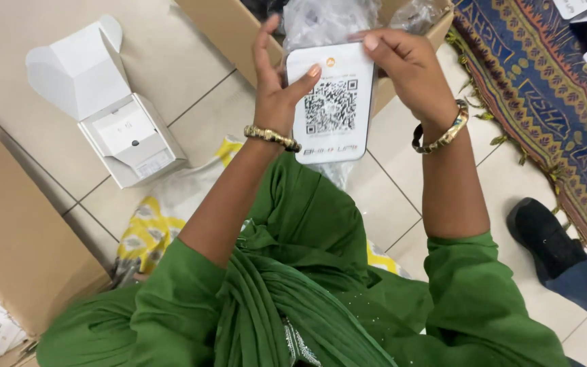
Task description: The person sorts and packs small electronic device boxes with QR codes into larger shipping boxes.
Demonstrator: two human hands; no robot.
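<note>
A white rounded device [332,102] with a square black code pattern on its face is held up in front of me. My left hand [274,78] grips its left edge, thumb across the face near the top. My right hand [407,68] holds the top right corner, fingers curled over the edge. Both wrists wear gold bangles. Behind the device, crinkled clear plastic wrap [324,20] sticks out of a cardboard box [229,27].
An open white carton [113,115] lies on the tiled floor at left. A large cardboard box [15,238] with code cards stands at lower left. A patterned rug [552,102] with white cards is at right. Another person's black shoe [545,234] rests near it.
</note>
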